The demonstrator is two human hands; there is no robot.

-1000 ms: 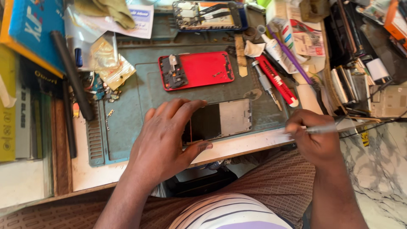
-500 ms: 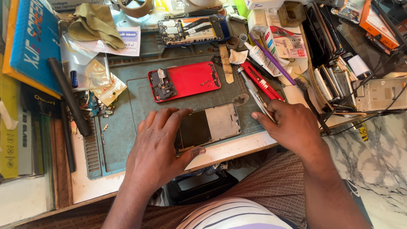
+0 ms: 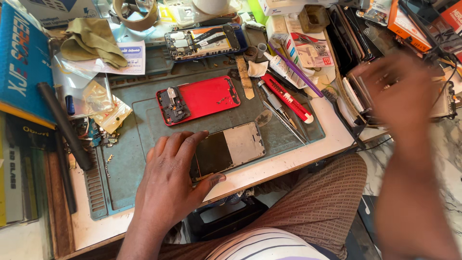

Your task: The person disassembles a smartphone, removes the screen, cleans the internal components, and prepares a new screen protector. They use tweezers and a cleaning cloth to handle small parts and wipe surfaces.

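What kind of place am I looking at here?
Most likely a phone repair bench: an opened phone showing its insides, a red back cover on a work mat, and the left hand pressing a bare screen panel.

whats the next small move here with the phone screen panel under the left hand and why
Probably keep the left hand pressed on the flat dark-and-silver phone screen panel and bring the right hand back with a tool. The right hand is blurred over the cluttered right edge of the bench, apparently empty, while the panel lies at the edge of the grey-green work mat, held only by the fingers.
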